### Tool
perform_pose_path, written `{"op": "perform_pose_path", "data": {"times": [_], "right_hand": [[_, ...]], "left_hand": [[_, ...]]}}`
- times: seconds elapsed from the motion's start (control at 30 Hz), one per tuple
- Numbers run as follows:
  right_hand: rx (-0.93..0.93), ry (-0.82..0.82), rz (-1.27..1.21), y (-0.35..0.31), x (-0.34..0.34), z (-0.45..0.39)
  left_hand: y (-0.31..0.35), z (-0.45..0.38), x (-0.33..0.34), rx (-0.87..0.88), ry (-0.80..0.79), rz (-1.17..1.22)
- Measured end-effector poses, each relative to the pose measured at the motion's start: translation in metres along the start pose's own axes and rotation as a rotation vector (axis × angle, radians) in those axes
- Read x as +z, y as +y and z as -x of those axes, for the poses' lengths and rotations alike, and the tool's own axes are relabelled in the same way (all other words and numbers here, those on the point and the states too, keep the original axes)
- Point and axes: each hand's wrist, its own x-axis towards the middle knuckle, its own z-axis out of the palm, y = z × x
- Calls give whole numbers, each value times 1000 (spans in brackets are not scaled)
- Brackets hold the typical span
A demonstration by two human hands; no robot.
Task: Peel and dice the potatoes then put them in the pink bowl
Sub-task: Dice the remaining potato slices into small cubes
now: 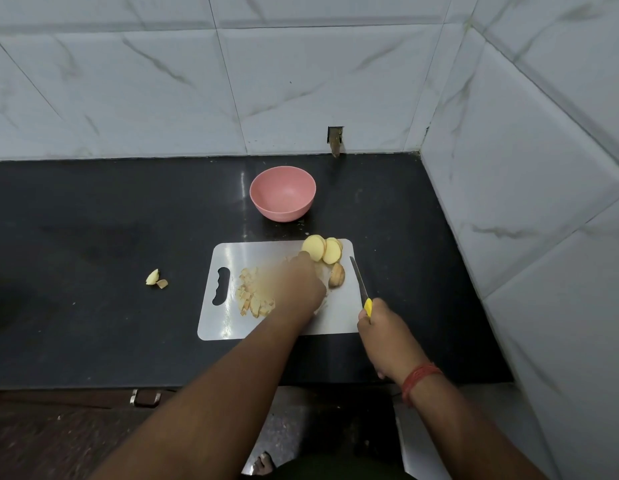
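Observation:
Peeled yellow potato slices (321, 250) lie overlapped at the far right corner of the white cutting board (339, 317). My left hand (299, 284) is blurred by motion, stretched across the board, its fingertips at the near edge of the slices; no grip shows. A brown-skinned potato piece (337, 275) lies just right of that hand. My right hand (382, 329) grips the yellow handle of a knife (359, 283), whose blade points away over the board's right edge. The pink bowl (283, 193) stands empty behind the board.
A heap of potato peels (253, 296) lies on the board's left half near its handle slot. A small potato piece with a scrap of peel (155, 278) rests on the black counter (93, 237) to the left. Tiled walls close off the back and right.

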Motion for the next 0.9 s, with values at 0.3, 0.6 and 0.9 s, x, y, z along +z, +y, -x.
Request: {"op": "perform_pose_path", "data": {"times": [0.3, 0.6, 0.9], "right_hand": [[11, 21, -97, 1, -2, -1], [55, 8, -89, 8, 1, 0], [131, -99, 84, 14, 11, -2]], "left_hand": [[2, 26, 17, 574, 2, 112], [-16, 23, 29, 636, 34, -226], [-12, 28, 25, 585, 61, -243]]}}
